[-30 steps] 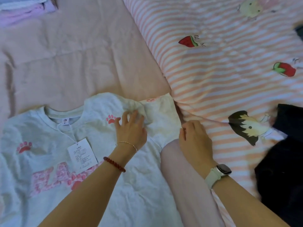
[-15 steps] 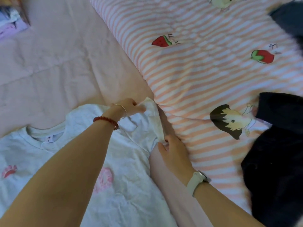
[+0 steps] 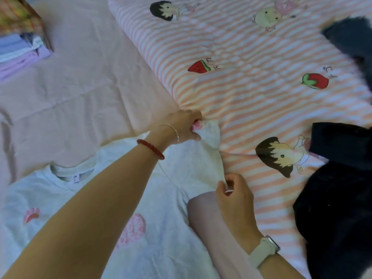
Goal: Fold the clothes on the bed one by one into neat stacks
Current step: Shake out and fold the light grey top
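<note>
A white T-shirt [image 3: 165,244] with pink paw prints lies face up on the pink sheet, neck hole toward the far side. Its right sleeve [image 3: 211,141] is stretched out against the striped quilt. My left hand [image 3: 185,127] grips the sleeve's upper corner. My right hand [image 3: 233,192] pinches the sleeve's lower corner near the armpit. Between the two hands the sleeve hem is pulled taut. My left forearm covers part of the chest print.
A striped orange-and-white quilt [image 3: 251,87] with cartoon prints fills the right. Dark garments [image 3: 338,208] lie on it at the right edge, another dark one [image 3: 354,43] farther back. A stack of folded clothes [image 3: 20,53] sits far left. A pale pink piece [image 3: 213,228] lies under my right wrist.
My left hand moved from pressing flat on the shoulder to gripping the sleeve's far corner. My right hand took hold of the sleeve's lower corner, and the sleeve got spread out.
</note>
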Demonstrator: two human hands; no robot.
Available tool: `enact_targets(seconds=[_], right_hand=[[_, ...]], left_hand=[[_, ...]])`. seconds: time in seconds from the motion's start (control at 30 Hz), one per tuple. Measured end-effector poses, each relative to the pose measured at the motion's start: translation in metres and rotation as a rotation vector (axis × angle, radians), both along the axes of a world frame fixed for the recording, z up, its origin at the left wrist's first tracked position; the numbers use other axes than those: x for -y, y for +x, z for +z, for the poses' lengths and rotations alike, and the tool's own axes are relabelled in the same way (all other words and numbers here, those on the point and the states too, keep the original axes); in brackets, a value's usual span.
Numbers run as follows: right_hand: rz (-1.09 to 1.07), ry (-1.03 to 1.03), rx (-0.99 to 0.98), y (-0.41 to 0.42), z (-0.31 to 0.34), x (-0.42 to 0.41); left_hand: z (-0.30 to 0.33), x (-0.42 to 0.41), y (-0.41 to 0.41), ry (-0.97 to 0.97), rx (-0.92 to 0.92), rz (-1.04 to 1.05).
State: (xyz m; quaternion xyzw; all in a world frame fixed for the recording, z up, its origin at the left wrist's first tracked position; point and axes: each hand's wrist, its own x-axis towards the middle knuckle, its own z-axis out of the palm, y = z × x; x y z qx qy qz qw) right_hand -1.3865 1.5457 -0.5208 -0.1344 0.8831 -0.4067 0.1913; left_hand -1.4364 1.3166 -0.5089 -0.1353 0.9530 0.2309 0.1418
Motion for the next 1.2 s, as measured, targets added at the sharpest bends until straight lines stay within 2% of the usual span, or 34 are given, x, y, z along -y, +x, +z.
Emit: enact_targets(seconds=[0.13,0.37,0.47,0.53,0.67,0.73,0.77,0.8,0.83,0.9,0.97,1.0,1.1,1.2], right_hand=[[-0.016,0.014,0.166,0.0,0.001,0.005],[0.042,-0.115,0.277,-0.004,0.0,0.015],[-0.035,-0.164,0.42,-0.004,0.001,0.023],[0.004,-0.134,0.362,0.001,0.002,0.03],[0.294,-0.159,-0.164,0.029,0.021,0.044],[0.494,-0.128,-0.314,0.044,0.023,0.045],[0.576,-0.103,-0.365,0.05,0.023,0.046],[0.652,-0.084,-0.403,0.057,0.022,0.046],[0.729,-0.069,-0.424,0.063,0.02,0.046],[0.877,-0.022,-0.441,0.073,0.013,0.045],[0.966,0.075,-0.475,0.081,0.002,0.044],[0.973,0.134,-0.492,0.083,-0.004,0.042],[0.947,0.306,-0.462,0.084,-0.023,0.037],[0.883,0.374,-0.447,0.08,-0.036,0.036]], left_hand=[[-0.014,-0.007,0.007,-0.038,0.055,0.132],[0.009,0.005,0.02,-0.191,-0.101,0.052],[0.018,0.017,0.035,-0.147,-0.005,0.15],[0.019,0.021,0.049,0.123,0.0,0.337],[0.017,0.024,0.093,1.045,-0.115,0.781],[0.014,0.026,0.124,1.492,-0.125,0.848],[0.01,0.027,0.142,1.654,-0.104,0.845],[0.006,0.028,0.158,1.724,-0.101,0.852],[0.001,0.029,0.172,1.696,-0.099,0.878],[-0.012,0.032,0.196,1.481,-0.113,1.02],[-0.025,0.035,0.206,1.585,-0.092,1.244],[-0.03,0.036,0.207,1.524,-0.056,1.266],[-0.042,0.039,0.202,0.986,0.038,1.105],[-0.048,0.04,0.192,0.712,0.041,0.932]])
